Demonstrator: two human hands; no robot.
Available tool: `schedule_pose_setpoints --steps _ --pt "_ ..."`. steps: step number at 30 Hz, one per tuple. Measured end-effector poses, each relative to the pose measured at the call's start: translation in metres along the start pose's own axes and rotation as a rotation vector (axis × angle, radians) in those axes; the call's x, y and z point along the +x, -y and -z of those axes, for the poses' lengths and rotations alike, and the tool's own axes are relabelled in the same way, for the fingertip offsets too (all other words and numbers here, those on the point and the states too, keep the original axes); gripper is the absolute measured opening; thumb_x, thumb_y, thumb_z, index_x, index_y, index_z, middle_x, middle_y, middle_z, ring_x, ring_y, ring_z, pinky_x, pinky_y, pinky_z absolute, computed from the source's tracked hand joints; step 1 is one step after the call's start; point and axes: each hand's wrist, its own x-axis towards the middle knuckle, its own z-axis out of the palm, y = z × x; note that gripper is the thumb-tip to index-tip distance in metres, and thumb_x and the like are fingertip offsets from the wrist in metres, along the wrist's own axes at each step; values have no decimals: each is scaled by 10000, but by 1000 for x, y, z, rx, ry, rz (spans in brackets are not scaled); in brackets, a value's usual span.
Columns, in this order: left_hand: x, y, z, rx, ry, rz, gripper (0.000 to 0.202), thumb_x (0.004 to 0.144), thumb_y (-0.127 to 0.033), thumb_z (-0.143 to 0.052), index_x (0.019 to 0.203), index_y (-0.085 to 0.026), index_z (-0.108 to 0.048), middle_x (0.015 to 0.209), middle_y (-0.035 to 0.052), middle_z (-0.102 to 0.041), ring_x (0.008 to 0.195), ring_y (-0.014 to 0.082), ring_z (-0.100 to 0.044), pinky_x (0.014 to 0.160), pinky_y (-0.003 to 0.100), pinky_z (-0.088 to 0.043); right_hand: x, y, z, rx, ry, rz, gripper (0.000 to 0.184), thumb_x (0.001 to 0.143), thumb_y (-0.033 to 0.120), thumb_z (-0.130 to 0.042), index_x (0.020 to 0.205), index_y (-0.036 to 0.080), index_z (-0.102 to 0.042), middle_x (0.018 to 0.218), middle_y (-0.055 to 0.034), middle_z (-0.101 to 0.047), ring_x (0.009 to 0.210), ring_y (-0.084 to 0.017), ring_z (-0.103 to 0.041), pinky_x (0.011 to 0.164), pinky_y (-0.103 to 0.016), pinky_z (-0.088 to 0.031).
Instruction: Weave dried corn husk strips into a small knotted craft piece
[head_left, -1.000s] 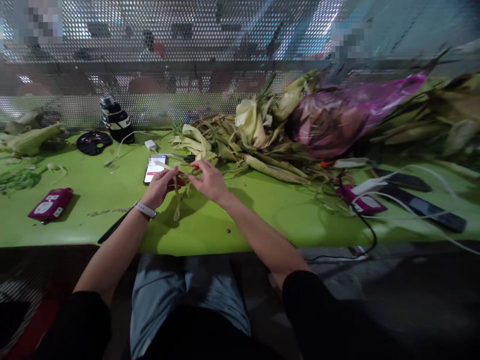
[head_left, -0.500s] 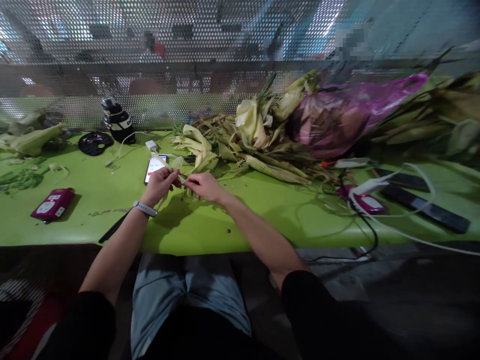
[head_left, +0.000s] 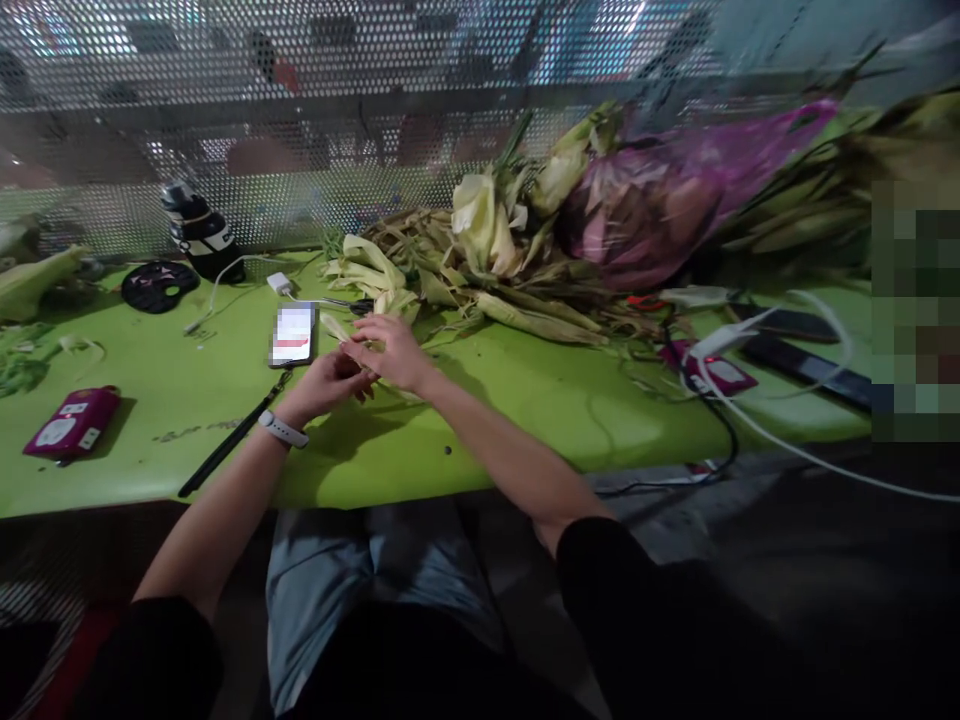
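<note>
Both hands meet over the green table (head_left: 525,400), just in front of a pile of corn husks (head_left: 450,270). My left hand (head_left: 324,385), with a white wristband, is curled shut, and my right hand (head_left: 390,350) lies over it with fingers closed. Between them they pinch a pale strip of husk (head_left: 336,328) that sticks out toward the phone (head_left: 292,334). How much of the strip lies inside the hands is hidden.
A purple plastic bag (head_left: 660,200) lies on more husks at the back right. White and black cables (head_left: 750,350) and dark devices lie at the right. A magenta device (head_left: 67,425), a dark disc (head_left: 154,285) and a black bottle (head_left: 196,230) sit at the left. A perforated metal screen stands behind.
My hands have closed together, the right now overlapping the left. The hanging husk strip seen a second ago is gathered up between them. The view has shifted a little to the right.
</note>
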Motion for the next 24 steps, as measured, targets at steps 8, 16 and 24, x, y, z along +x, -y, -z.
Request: schedule_pose_setpoints --steps 8,16,24 --pt "2 2 3 33 110 -36 401 822 -523 -681 757 -130 -628 641 50 -693 533 103 -608 552 234 -517 -5 12 -2 334 15 -62 104 842 260 -693 817 161 -711 937 -56 -678 925 -172 -615 925 -351 -479" --pt "-2 0 7 -50 128 19 365 845 -488 -667 867 -125 -679 726 71 -722 589 106 -618 567 221 -486 -5 8 11 342 220 -72 317 886 467 -616 969 171 -695 833 -38 -675 743 -147 -584 699 -288 -477" --pt "-2 -2 14 -205 -147 19 320 796 -452 -727 816 -139 -665 598 -7 -601 483 71 -520 464 193 -425 3 -1 46 85 361 -113 557 813 678 -587 768 128 -665 694 -22 -594 686 -137 -518 629 -254 -370"
